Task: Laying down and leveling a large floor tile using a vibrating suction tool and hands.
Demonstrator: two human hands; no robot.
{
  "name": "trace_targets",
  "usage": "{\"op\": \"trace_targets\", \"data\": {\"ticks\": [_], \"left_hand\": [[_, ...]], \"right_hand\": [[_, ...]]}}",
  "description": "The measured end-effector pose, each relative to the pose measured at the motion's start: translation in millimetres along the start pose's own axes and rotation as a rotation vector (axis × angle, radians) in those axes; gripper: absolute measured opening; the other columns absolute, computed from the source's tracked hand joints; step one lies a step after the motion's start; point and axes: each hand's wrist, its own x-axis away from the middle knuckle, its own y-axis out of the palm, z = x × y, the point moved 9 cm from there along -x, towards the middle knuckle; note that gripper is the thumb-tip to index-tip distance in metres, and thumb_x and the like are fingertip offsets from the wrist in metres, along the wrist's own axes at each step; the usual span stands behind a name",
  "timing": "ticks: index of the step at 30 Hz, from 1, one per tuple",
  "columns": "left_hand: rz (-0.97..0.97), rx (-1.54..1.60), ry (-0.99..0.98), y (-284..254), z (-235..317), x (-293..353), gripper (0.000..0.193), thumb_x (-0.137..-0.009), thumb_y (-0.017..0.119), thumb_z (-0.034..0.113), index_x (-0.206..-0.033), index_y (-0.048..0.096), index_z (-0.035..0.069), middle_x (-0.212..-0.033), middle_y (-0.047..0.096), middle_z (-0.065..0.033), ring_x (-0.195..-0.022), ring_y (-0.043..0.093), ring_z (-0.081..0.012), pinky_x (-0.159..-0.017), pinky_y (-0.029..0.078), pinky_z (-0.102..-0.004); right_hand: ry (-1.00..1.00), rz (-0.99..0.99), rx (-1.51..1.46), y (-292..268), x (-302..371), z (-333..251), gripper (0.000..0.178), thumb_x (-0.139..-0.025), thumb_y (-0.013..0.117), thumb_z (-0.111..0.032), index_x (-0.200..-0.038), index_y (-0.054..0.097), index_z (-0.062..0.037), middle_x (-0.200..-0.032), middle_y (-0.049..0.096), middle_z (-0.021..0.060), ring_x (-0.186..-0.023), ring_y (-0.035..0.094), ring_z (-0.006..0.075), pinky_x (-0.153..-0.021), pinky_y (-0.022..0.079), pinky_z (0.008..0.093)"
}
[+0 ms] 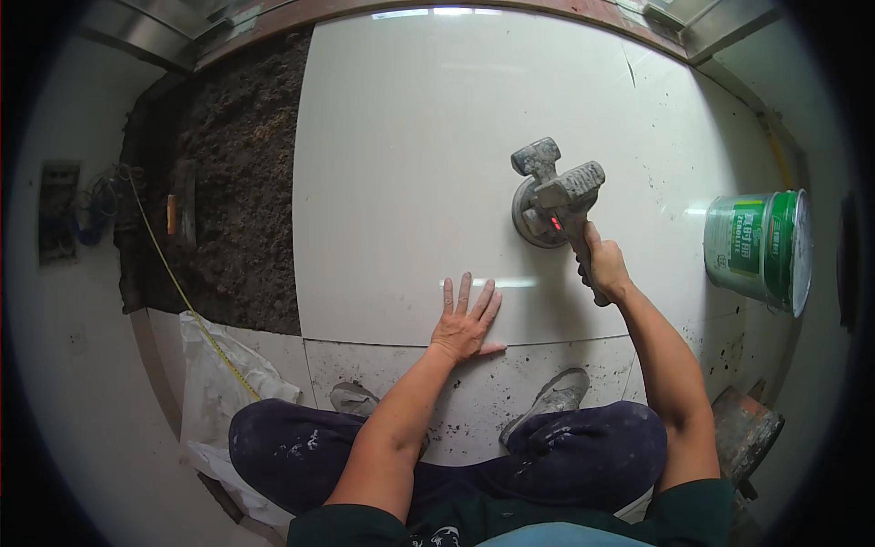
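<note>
A large glossy pale floor tile [401, 173] lies in front of my knees, its near edge along a joint with the smaller-looking tiled strip by my shoes. My left hand [465, 326] rests flat on the tile near that edge, fingers spread, holding nothing. My right hand [605, 264] is wrapped round the handle of a grey, dust-caked tile vibrator [567, 190]. Its round base sits on the tile right of centre, and a small red display glows on its body. The fingers' far side on the handle is partly hidden.
Dark rough mortar bed [241, 137] borders the tile on the left. A yellow tape measure [173, 269] stretches across it, towards a white plastic sheet [214, 365]. A green and white bucket [743, 242] stands at right. A dirty metal-and-red object [747, 428] lies lower right.
</note>
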Motion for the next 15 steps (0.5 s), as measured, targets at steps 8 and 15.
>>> {"op": "trace_targets", "data": {"ticks": [8,15], "left_hand": [[0.015,-0.037,0.032,0.9,5.3,-3.4,0.108,-0.076,0.051,0.085,-0.153,0.042,0.010,-0.164,0.028,-0.0147,-0.149,0.016,-0.0549,-0.115,0.005,-0.0772],[0.036,-0.057,0.043,0.9,2.5,1.8,0.109,-0.076,0.052,0.085,-0.152,0.043,0.008,-0.163,0.030,-0.0161,-0.147,0.016,-0.0585,-0.114,0.006,-0.0785]], "right_hand": [[0.010,0.026,0.035,-4.7,-0.6,6.1,0.084,-0.096,0.041,-0.074,-0.082,0.073,0.0020,-0.061,0.060,0.0086,-0.053,0.060,0.0193,-0.052,0.048,0.0358],[0.038,0.019,0.176,-1.6,-8.8,5.1,0.091,-0.093,0.039,-0.079,-0.076,0.073,0.0041,-0.062,0.065,0.0143,-0.061,0.067,0.0261,-0.063,0.054,0.0399]]}}
